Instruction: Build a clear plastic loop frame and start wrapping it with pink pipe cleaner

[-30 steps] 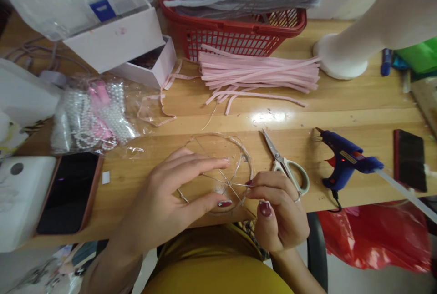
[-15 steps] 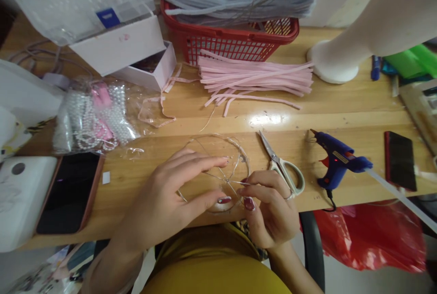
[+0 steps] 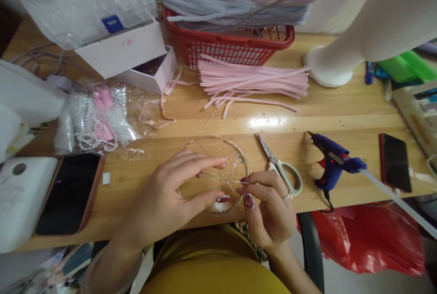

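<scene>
Left of the scissors [image 3: 273, 159] lies our wire ring [image 3: 226, 180]. Our left hand [image 3: 172, 187] spreads over it, fingers parted, probably to steady it; our right hand [image 3: 271, 207] pinches a spoke [image 3: 236, 182], seemingly to control it. Right of the scissors, the glue gun [image 3: 332, 150] sits within reach.

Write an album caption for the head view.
Left hand over a round, silvery wire frame, right hand pinching one thin spoke, with pale-handled metal scissors and blue plastic glue gun nearby.

Silvery wire ring [image 3: 226, 180] (spoked inside).
</scene>
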`<state>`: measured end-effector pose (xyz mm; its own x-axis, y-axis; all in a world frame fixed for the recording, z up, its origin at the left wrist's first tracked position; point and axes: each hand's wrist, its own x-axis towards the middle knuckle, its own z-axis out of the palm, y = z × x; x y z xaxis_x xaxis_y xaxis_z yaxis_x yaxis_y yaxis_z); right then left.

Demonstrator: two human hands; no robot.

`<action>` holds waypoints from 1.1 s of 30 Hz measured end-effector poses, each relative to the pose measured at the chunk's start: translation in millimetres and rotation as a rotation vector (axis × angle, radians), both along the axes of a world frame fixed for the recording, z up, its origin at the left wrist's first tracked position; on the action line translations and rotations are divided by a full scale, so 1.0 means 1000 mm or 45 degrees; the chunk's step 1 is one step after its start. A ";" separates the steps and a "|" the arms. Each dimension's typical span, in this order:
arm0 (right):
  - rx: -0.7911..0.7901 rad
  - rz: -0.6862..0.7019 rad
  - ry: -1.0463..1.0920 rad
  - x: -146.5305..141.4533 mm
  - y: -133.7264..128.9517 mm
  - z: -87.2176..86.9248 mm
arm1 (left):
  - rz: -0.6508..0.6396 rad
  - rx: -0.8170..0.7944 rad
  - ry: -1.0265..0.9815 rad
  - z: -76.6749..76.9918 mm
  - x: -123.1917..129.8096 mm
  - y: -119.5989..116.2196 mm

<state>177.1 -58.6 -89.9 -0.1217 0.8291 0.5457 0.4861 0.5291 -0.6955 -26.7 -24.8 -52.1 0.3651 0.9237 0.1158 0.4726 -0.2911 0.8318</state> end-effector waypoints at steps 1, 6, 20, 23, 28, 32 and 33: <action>0.004 0.002 0.000 0.000 0.000 0.000 | 0.002 -0.002 0.003 0.000 0.000 0.000; 0.001 0.002 -0.011 0.000 0.000 0.001 | -0.003 0.003 -0.001 0.001 -0.001 0.000; 0.067 -0.486 0.204 0.003 0.002 -0.002 | 0.027 -0.020 -0.015 0.001 -0.001 -0.001; 0.032 -0.591 0.424 0.003 0.001 -0.004 | 0.027 -0.022 -0.025 0.001 0.000 -0.002; 0.101 -0.617 0.527 0.004 0.005 -0.008 | 0.017 -0.009 -0.040 0.001 0.000 -0.002; 0.133 -0.601 0.524 0.006 0.011 -0.007 | 0.021 0.010 -0.032 0.003 0.000 0.000; 0.133 -0.594 0.522 0.006 0.012 -0.006 | 0.022 0.016 -0.033 0.003 -0.001 0.000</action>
